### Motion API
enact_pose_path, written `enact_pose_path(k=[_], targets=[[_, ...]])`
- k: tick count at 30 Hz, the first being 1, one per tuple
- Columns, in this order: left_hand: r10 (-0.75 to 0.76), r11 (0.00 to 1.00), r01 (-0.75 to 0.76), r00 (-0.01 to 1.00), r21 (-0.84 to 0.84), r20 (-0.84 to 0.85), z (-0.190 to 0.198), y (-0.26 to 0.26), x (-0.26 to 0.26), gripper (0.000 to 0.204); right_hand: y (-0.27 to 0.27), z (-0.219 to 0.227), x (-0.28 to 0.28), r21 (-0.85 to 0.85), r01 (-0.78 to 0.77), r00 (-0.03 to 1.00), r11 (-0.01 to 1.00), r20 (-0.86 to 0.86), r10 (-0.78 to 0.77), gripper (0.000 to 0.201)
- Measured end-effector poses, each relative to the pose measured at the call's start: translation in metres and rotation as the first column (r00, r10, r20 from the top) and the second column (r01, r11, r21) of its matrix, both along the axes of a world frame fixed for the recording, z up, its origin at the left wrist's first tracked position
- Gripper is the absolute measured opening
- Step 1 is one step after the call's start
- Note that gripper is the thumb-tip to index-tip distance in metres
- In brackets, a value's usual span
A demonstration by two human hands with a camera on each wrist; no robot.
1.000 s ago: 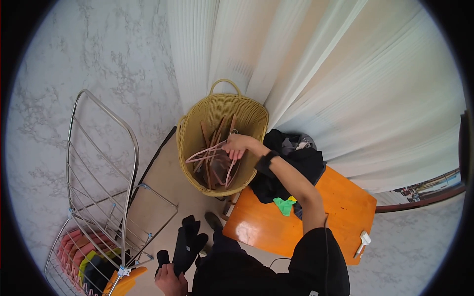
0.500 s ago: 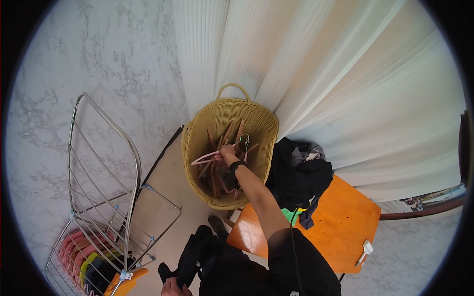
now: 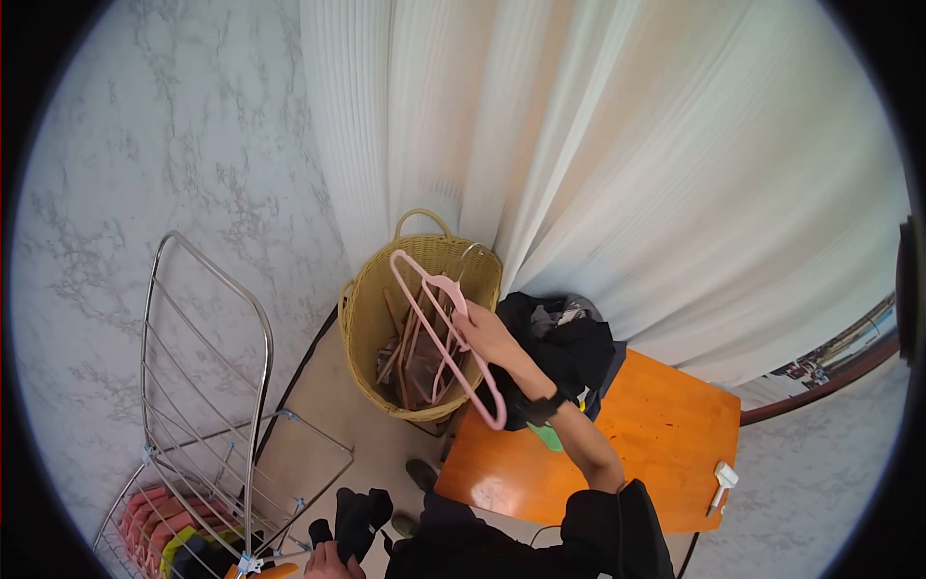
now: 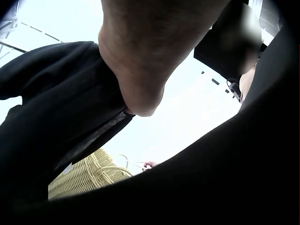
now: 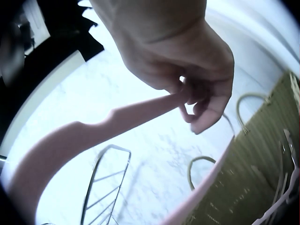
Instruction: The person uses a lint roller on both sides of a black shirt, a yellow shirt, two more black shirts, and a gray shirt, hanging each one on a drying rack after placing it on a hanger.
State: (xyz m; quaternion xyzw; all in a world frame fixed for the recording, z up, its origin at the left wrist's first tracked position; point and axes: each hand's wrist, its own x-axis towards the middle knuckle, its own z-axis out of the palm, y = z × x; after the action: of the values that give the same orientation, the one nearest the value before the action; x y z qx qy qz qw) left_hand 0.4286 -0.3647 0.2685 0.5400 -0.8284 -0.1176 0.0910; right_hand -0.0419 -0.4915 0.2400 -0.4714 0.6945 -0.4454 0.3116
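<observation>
A pink hanger (image 3: 446,333) is held up over the wicker basket (image 3: 359,362) by my right hand (image 3: 485,333). In the right wrist view the fingers of my right hand (image 5: 187,70) curl round the hanger (image 5: 136,115) near its hook. At the bottom of the head view my left hand (image 3: 331,564) grips a black garment (image 3: 359,521). The left wrist view shows the left hand (image 4: 140,56) against that dark cloth (image 4: 61,103); its fingers are hidden there. More hangers (image 3: 395,314) lie inside the basket.
A metal drying rack (image 3: 262,386) stands at left, with pink hangers and clothes (image 3: 159,526) low on it. At right an orange table (image 3: 666,434) bears dark clothes (image 3: 569,352), a green item (image 3: 548,437) and a white-handled tool (image 3: 723,478). White curtains (image 3: 579,145) hang behind.
My right hand has come up out of the basket with the pink hanger, which now shows whole above the rim. My left hand still holds the black garment, slightly lower in view.
</observation>
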Motion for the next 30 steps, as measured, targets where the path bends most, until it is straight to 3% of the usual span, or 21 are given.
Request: enact_pose_path(k=[2,4,6,8,10,13,14,16,19,20,23,25,26,28,29,30], targets=[[-0.046,0.997,0.046,0.999,-0.065,0.003,0.007,-0.001,0.000,0.027,0.045,0.051,0.013,-0.181,-0.034,0.986,0.983,-0.168,0.003,0.030],[-0.092,0.988,0.092,0.996,-0.125,0.005,0.010,-0.001,0.000,0.024,0.090,0.090,0.027,-0.226,-0.031,0.982,0.974,-0.188,-0.012,0.028],[-0.054,0.999,0.054,0.998,-0.004,-0.039,0.007,0.000,0.003,0.032,0.135,0.124,0.047,-0.267,-0.030,0.978,0.963,-0.208,-0.027,0.026],[-0.103,0.994,0.101,0.993,-0.037,-0.058,0.014,0.000,0.005,0.035,0.179,0.150,0.072,-0.250,0.046,0.987,0.967,0.158,-0.006,0.026],[-0.315,0.933,0.286,0.942,-0.219,-0.113,0.024,-0.005,0.005,0.037,0.209,0.146,0.080,-0.264,0.104,0.968,0.959,0.249,-0.037,0.024],[-0.466,0.852,0.381,0.864,-0.359,-0.189,0.057,0.000,-0.005,0.035,0.250,0.112,0.091,-0.147,0.067,0.961,0.987,0.276,-0.024,0.017],[-0.507,0.822,0.400,0.837,-0.404,-0.204,0.070,0.002,-0.010,0.035,0.268,0.096,0.097,-0.132,0.092,0.965,0.987,0.258,-0.055,0.017],[-0.552,0.779,0.418,0.811,-0.468,-0.196,0.092,0.005,-0.020,0.035,0.309,0.104,0.118,-0.056,0.142,0.951,0.988,0.284,-0.121,0.017],[-0.595,0.735,0.428,0.779,-0.526,-0.196,0.128,0.015,-0.034,0.036,0.377,0.109,0.142,-0.215,0.316,0.904,0.924,0.363,-0.225,0.014],[-0.615,0.701,0.427,0.768,-0.571,-0.181,0.141,0.018,-0.039,0.036,0.396,0.115,0.150,-0.181,0.365,0.901,0.913,0.315,-0.298,0.013],[-0.650,0.636,0.432,0.747,-0.640,-0.141,0.178,0.032,-0.055,0.035,0.429,0.116,0.158,-0.144,0.325,0.886,0.935,0.393,-0.247,0.020],[-0.688,0.587,0.501,0.723,-0.636,-0.066,0.201,0.044,-0.065,0.031,0.442,0.099,0.145,-0.126,0.183,0.786,0.975,0.615,-0.068,0.032],[-0.681,0.582,0.503,0.731,-0.639,-0.045,0.213,0.052,-0.071,0.031,0.445,0.101,0.145,-0.139,0.174,0.778,0.975,0.627,-0.049,0.032],[-0.688,0.531,0.534,0.725,-0.658,0.034,0.233,0.071,-0.081,0.027,0.448,0.119,0.154,-0.064,0.516,0.776,0.854,0.456,-0.435,0.045],[-0.686,0.521,0.545,0.725,-0.657,0.058,0.241,0.079,-0.087,0.024,0.451,0.130,0.153,-0.145,0.601,0.710,0.786,0.549,-0.441,0.047],[-0.677,0.518,0.545,0.733,-0.659,0.074,0.249,0.091,-0.093,0.024,0.460,0.141,0.146,-0.150,0.593,0.709,0.791,0.562,-0.426,0.047]])
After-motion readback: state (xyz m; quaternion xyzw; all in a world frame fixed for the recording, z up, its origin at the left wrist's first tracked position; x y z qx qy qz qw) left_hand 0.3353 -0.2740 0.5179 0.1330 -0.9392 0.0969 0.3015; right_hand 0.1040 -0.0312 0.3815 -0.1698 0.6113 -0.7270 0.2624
